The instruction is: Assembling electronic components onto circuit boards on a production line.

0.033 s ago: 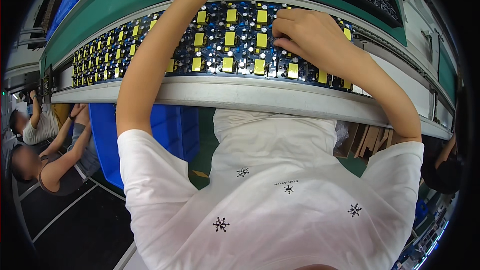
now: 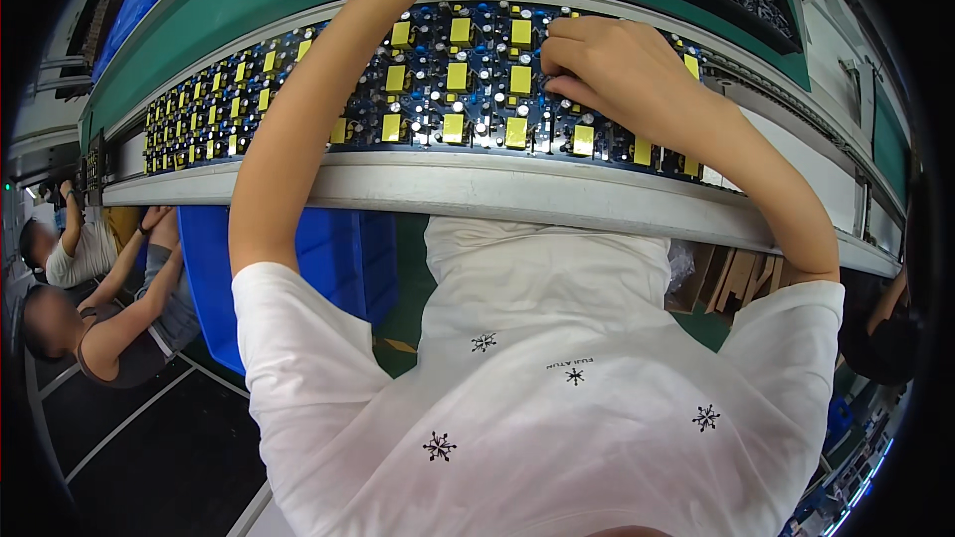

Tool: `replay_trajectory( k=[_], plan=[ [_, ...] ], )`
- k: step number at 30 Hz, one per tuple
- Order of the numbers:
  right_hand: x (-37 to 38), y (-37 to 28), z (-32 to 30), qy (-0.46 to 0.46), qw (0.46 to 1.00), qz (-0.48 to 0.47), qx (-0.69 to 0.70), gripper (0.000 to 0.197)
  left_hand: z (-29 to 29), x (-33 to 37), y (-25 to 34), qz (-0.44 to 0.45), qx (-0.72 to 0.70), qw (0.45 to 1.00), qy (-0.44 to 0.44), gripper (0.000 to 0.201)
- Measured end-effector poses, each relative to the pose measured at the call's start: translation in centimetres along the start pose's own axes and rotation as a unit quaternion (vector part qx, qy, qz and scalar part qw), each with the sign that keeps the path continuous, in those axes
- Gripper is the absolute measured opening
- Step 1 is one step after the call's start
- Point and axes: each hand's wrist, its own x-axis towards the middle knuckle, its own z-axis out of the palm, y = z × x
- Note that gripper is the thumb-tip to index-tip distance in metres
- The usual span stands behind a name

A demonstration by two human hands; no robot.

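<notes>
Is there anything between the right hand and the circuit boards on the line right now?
Nothing visible. The right hand rests directly on the blue circuit boards, fingertips down among the yellow components. The left hand is out of view.

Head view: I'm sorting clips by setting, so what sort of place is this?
Probably an electronics assembly line: a long row of circuit boards with yellow parts on a conveyor rail, the right hand on one board, blue bins beneath.

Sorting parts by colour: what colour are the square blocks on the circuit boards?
Yellow blocks on dark blue circuit boards, clearest in the head view.
</notes>
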Motion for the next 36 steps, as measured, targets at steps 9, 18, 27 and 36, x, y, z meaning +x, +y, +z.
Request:
replay_trajectory(
  k=[9,18,27,36],
  plan=[
    [1.2,0.6,-1.8,-0.023,0.999,-0.042,-0.005,0.017,-5.1,-6.9,6.0,-0.226,-0.059,0.949,-0.211,0.017],
    [7.8,10.3,-4.8,-0.02,0.974,0.096,-0.207,0.027,-5.5,-9.3,6.5,-0.238,-0.095,0.943,-0.214,0.019],
    [9.1,11.3,-4.4,-0.086,0.99,0.09,-0.061,0.025,-5.0,-10.1,9.7,-0.12,0.029,0.943,-0.308,0.012],
    [8.0,11.4,-8.3,-0.186,0.979,0.057,0.055,0.025,-3.6,-10.9,9.7,0.041,0.098,0.93,-0.352,0.005]
  ],
)
